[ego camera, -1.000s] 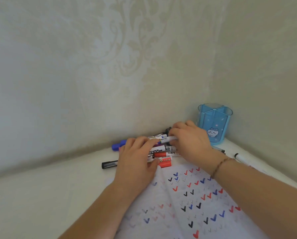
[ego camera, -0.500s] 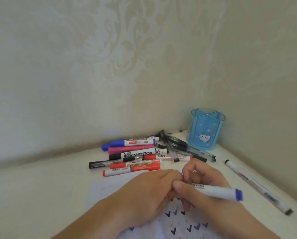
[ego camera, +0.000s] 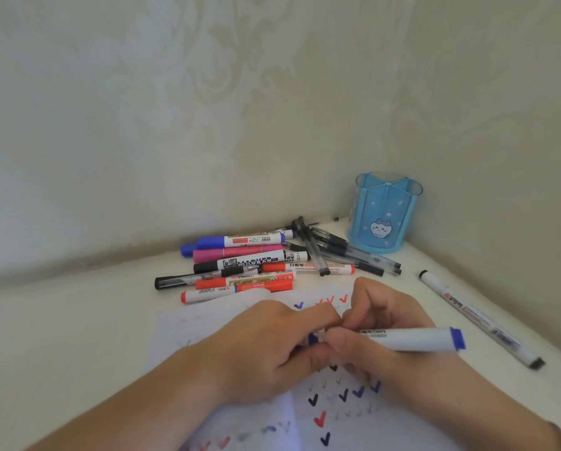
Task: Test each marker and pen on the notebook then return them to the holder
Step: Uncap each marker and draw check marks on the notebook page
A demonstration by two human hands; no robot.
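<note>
Head view: both hands meet over the notebook (ego camera: 305, 415) on the pale surface (ego camera: 61, 336). The right hand (ego camera: 380, 333) grips a white marker (ego camera: 412, 338) by its barrel, fingers and thumb curled round it, so that grip is clamped on the marker; the blue end of the barrel points away to the right of the grip. The left hand (ego camera: 266, 349) closes its fingers on the marker's other end, where a bit of blue shows between the fingertips; whether that is the cap or the tip I cannot tell.

Under and just behind the grip the notebook page carries small tick marks in black, blue and red. Beyond the grip lies a loose pile of markers and pens (ego camera: 259, 265), red, black, pink and blue, touching one another. Farther back and to the right of the grip stands the blue holder (ego camera: 383, 216), upright in the corner. To the right of the grip, apart from the pile, 1 long white marker (ego camera: 477, 317) lies on the surface.
</note>
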